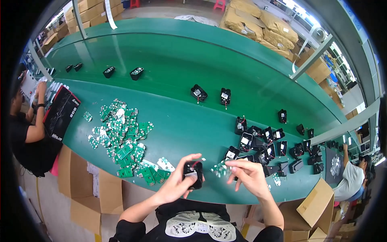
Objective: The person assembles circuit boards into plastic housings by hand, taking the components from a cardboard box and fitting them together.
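Observation:
My left hand (175, 184) is wrapped round a small black plastic case (197, 182), its open side facing up and a red wire showing inside. Just to the right, my right hand (250, 176) pinches a green circuit board (220, 168), slightly blurred and apart from the case. A loose pile of green circuit boards (125, 135) spreads over the bench left of my hands. To the right stand many black cases (246, 142) in a crowded group, several with wires and pale parts inside. A few boards (276, 180) lie near that group.
Black cases (137, 73) sit spaced along the green belt (169, 52) beyond the bench (173, 117). Cardboard boxes (82, 197) stand below the near edge, left and right. Co-workers sit at both ends, one beside a black printed box (62, 111). Metal posts (312, 58) rise along the line.

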Demonstrator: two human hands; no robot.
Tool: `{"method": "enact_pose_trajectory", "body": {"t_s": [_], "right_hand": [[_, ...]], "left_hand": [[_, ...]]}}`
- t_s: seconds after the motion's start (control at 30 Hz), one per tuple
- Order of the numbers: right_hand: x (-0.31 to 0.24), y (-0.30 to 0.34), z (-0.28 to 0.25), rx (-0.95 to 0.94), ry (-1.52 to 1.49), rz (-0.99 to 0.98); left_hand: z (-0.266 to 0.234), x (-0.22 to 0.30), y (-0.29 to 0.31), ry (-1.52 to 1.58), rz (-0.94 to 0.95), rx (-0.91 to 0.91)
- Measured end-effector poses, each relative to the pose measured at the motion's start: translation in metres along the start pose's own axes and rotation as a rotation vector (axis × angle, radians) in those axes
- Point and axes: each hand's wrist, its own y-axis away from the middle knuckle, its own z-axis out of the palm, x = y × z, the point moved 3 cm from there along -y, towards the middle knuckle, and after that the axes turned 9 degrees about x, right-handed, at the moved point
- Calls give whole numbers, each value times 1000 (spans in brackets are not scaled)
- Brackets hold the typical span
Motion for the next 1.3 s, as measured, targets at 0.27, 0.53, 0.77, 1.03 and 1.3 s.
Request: {"method": "enact_pose_trajectory", "body": {"t_s": [0.27,0.53,0.77,1.03,1.3], "right_hand": [[-3,22,-11,36,-476,-73],[4,21,-14,-112,-451,108],[12,18,-9,-137,-548,165],[13,16,-9,-29,-580,95],[13,15,-7,-40,-537,138]], "left_hand": [[32,9,6,-483,268,88],[42,7,3,-693,396,20],[44,7,3,-683,402,-20],[40,3,0,-660,334,-44],[35,-2,-3,-574,361,-65]]}}
